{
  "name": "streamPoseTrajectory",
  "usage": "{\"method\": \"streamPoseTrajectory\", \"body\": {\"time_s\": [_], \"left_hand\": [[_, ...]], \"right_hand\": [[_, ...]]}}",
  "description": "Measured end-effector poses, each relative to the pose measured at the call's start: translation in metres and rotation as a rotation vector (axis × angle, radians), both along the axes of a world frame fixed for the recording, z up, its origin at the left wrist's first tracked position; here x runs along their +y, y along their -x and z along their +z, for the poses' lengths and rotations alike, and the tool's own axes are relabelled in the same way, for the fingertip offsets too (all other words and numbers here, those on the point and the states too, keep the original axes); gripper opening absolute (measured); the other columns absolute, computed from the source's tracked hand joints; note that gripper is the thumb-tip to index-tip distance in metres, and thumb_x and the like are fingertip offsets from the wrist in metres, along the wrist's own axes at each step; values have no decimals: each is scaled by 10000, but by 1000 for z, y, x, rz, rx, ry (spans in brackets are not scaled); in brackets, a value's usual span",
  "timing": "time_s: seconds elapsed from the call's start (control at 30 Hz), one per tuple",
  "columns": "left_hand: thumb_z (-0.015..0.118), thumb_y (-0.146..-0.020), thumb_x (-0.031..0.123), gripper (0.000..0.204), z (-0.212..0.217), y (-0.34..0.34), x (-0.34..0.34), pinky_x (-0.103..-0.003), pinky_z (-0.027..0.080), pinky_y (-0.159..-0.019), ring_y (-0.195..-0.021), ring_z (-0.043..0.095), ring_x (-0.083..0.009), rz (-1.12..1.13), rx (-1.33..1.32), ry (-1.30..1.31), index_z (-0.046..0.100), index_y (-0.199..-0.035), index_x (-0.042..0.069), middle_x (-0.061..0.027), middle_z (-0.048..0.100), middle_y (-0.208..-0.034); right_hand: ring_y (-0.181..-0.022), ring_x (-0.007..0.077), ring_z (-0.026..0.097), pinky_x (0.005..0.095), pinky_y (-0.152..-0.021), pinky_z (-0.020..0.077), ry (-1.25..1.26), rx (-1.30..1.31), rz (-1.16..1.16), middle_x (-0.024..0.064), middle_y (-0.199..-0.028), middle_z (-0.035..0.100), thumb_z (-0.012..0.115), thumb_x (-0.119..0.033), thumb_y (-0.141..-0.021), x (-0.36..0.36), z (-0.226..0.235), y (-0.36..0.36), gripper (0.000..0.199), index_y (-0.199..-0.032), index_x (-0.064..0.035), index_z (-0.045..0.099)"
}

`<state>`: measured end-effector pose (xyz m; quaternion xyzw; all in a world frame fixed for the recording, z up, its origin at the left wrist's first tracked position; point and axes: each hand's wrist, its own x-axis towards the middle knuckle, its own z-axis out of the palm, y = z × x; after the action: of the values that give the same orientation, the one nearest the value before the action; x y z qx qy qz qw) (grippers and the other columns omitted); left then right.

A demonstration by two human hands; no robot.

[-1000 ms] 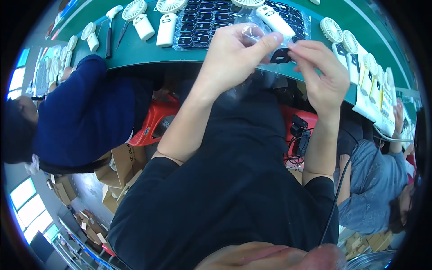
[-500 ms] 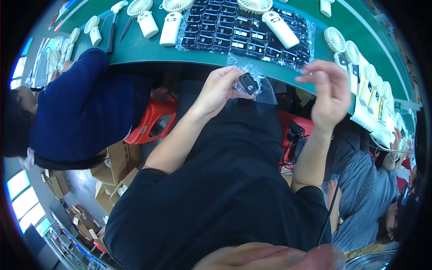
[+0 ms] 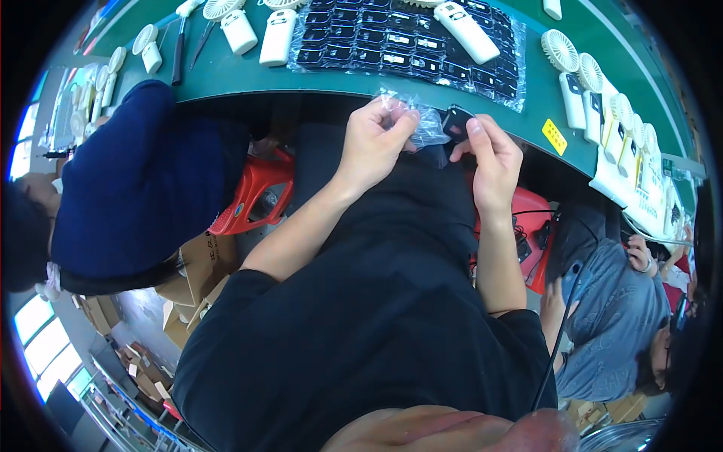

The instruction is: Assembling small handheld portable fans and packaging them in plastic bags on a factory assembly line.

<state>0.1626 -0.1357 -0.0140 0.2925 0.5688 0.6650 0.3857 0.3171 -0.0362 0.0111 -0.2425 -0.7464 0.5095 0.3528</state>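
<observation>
My left hand (image 3: 376, 145) is closed on a crumpled clear plastic bag (image 3: 429, 129) just in front of the bench edge. Beside the bag, my right hand (image 3: 495, 160) pinches a small flat black part with rounded corners (image 3: 456, 120) between thumb and fingers. The part looks out of the bag, though the two are close together. Beyond my hands, rows of similar black parts (image 3: 354, 38) lie on a plastic-covered sheet on the bench. A cream handheld fan (image 3: 468, 34) rests across that sheet.
Several handheld fans (image 3: 559, 51) stand or lie along the green bench (image 3: 324, 83). A yellow label (image 3: 554, 137) lies near its edge. A hammer (image 3: 178, 53) is at the far left. People sit on both sides; red stools (image 3: 260, 188) and cardboard boxes (image 3: 203, 264) are below.
My right hand has come in leftward and now holds the black part, which was with the bag in my left hand. A yellow label now shows on the bench at the right.
</observation>
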Motion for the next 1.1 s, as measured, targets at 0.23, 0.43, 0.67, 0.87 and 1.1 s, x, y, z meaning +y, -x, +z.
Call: {"method": "streamPoseTrajectory", "body": {"time_s": [0.23,0.43,0.67,0.87,1.1], "left_hand": [[638,-960,90,138,-11,-21,-5,-255,546,-586,-666,614,-88,66,9,-55,672,-857,4,-17,604,-761],[640,-966,186,283,-3,-24,2,-260,517,-539,-634,634,-122,-27,-337,62,648,-770,-18,-44,578,-727],[635,-966,285,341,-53,1,3,-227,473,-542,-600,584,-99,-58,-333,144,657,-789,-5,-24,598,-673],[645,-948,322,318,-123,32,26,-268,483,-586,-631,597,-135,-125,135,342,673,-881,13,-44,660,-752],[649,-929,383,409,-222,57,32,-385,558,-779,-930,702,-279,-541,1338,878,661,-1159,45,-146,715,-1023]], "right_hand": [[-762,164,603,312,-649,491,813,423,-171,125,-942,684,586,-130,-1005,-5,-10,6,210,-1078,50,667],[-765,167,580,315,-681,475,580,712,-252,84,-903,644,528,-159,-1025,-1,-3,13,220,-1032,33,634],[-806,163,458,315,-687,376,862,953,197,15,-869,509,429,-206,-1043,54,45,-27,205,-947,-69,548],[-769,146,422,294,-666,357,1171,1013,709,3,-817,453,423,-235,-1035,61,46,-37,215,-871,-121,502],[-696,143,424,279,-600,361,1057,868,529,12,-803,460,419,-207,-1048,54,49,-42,227,-895,-74,520]]}}
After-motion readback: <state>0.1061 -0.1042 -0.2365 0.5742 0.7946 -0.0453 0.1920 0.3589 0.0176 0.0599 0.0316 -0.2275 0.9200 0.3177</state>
